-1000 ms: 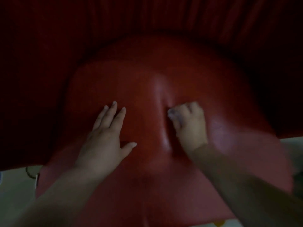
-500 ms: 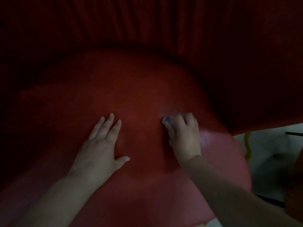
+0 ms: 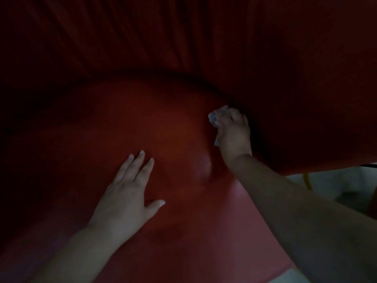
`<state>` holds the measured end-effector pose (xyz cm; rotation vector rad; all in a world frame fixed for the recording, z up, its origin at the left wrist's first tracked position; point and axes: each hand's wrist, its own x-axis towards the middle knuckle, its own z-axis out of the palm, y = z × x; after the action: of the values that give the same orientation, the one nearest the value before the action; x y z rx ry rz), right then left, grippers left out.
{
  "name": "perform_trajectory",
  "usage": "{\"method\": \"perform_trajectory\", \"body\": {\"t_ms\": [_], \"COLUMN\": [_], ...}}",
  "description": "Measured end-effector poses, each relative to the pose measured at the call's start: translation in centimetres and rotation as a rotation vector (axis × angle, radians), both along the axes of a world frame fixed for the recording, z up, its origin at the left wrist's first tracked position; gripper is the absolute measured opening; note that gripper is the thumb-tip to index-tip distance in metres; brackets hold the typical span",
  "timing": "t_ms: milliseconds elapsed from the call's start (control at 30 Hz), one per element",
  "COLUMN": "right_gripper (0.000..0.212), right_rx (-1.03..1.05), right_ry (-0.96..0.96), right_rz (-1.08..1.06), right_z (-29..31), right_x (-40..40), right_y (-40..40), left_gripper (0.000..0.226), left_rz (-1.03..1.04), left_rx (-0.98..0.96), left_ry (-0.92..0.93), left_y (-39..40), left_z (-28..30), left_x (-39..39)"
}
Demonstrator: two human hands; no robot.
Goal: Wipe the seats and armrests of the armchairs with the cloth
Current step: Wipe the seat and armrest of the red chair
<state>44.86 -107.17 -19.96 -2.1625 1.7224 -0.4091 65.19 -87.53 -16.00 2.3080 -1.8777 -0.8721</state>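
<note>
On the red seat (image 3: 126, 119), the left hand (image 3: 124, 193) lies flat, fingers released; the right hand (image 3: 234, 133) grasps the cloth (image 3: 216, 117) against the seat's far edge.

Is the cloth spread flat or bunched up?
Bunched: the cloth is wadded under the right hand, which grips it against the seat.

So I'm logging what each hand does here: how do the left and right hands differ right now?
The left hand lies flat with fingers straight, holding nothing; the right hand curls its fingers around the cloth. The left hand rests mid-seat, while the right hand reaches farther back, where the seat meets the backrest. Both press on the red armchair.
</note>
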Motion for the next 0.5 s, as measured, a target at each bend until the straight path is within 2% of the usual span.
{"method": "perform_trajectory", "body": {"t_ms": [67,100,167,300,433,500], "right_gripper": [0.053,0.064,0.07,0.061,0.044,0.034], "right_rx": [0.017,0.019,0.072,0.208,0.248,0.219], "right_ry": [0.127,0.132,0.171,0.263,-0.052,-0.129], "right_rz": [-0.009,-0.039,-0.063,0.007,-0.183,-0.156], "right_z": [0.2,0.3,0.8,2.5,5.7,7.6], "right_x": [-1.6,-2.4,-3.7,-5.1,-4.9,-4.2], "right_y": [2.5,3.7,6.0,8.9,11.4,12.6], "left_gripper": [0.099,0.098,0.097,0.096,0.093,0.091], "left_rz": [-0.003,-0.005,-0.007,0.011,0.042,0.063], "left_rx": [0.008,0.008,0.02,0.045,0.118,0.148], "left_ry": [0.016,0.021,0.026,0.026,0.009,-0.007], "left_y": [0.0,0.0,0.3,1.1,2.4,3.1], "left_z": [0.4,0.5,0.9,2.1,3.9,5.0], "left_x": [-0.4,-0.5,-0.4,0.1,0.8,1.2]}}
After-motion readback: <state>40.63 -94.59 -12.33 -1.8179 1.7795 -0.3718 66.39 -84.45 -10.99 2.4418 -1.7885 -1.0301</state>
